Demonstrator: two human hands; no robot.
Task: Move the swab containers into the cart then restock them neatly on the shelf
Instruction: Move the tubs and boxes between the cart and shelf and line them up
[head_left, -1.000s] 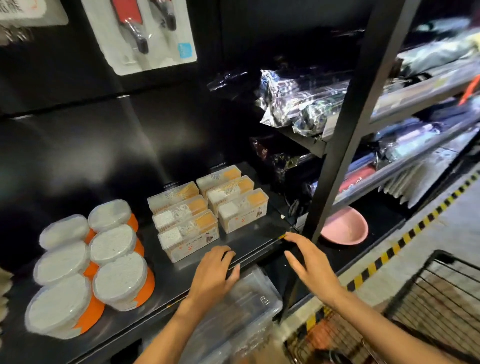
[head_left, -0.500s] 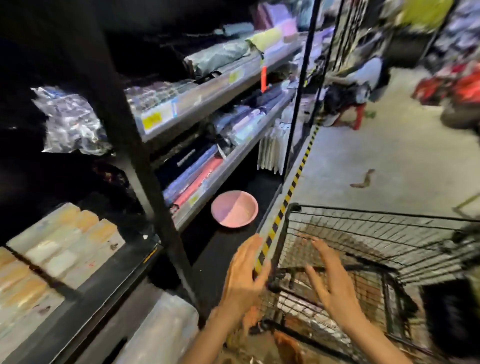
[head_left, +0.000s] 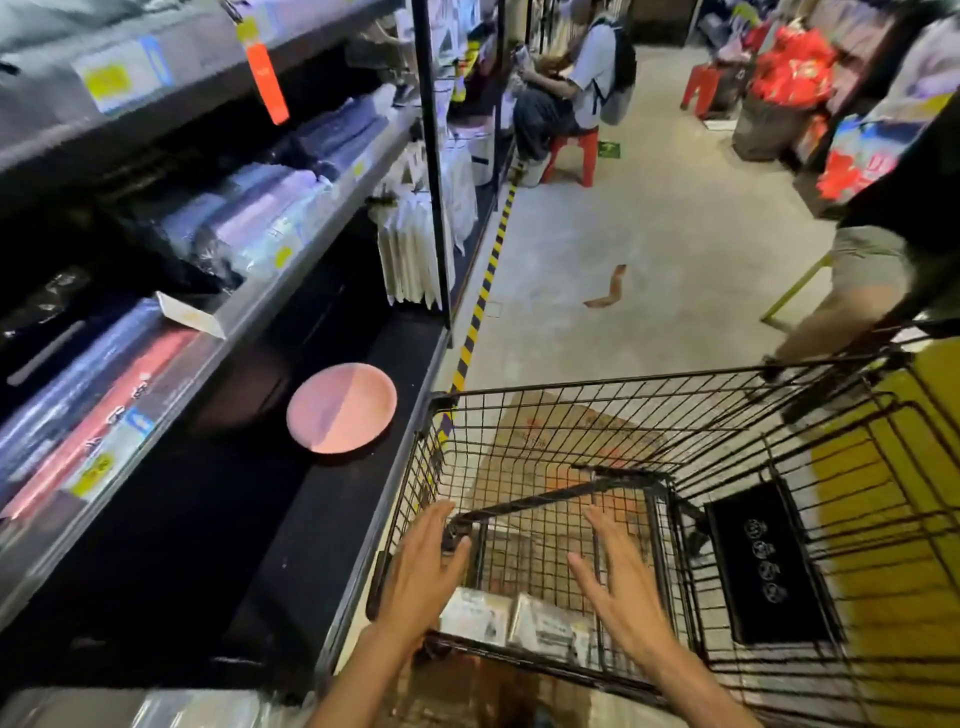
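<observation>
Left hand (head_left: 423, 577) hangs above the near left corner of the cart (head_left: 675, 395), fingers straight, holding nothing. Between and just below both hands I see two swab boxes (head_left: 511, 616) lying flat in the cart's near compartment. Right hand (head_left: 618, 587) is likewise spread and empty. Risk, my judgement: the boxes lie side by side and touching, so a pinch on one may drag its neighbour. Fingers could also catch the wire wall, and slick wrapping may slip. The passer-by's leg (head_left: 852, 291) beyond the right hand could jog the cart mid-lift.
</observation>
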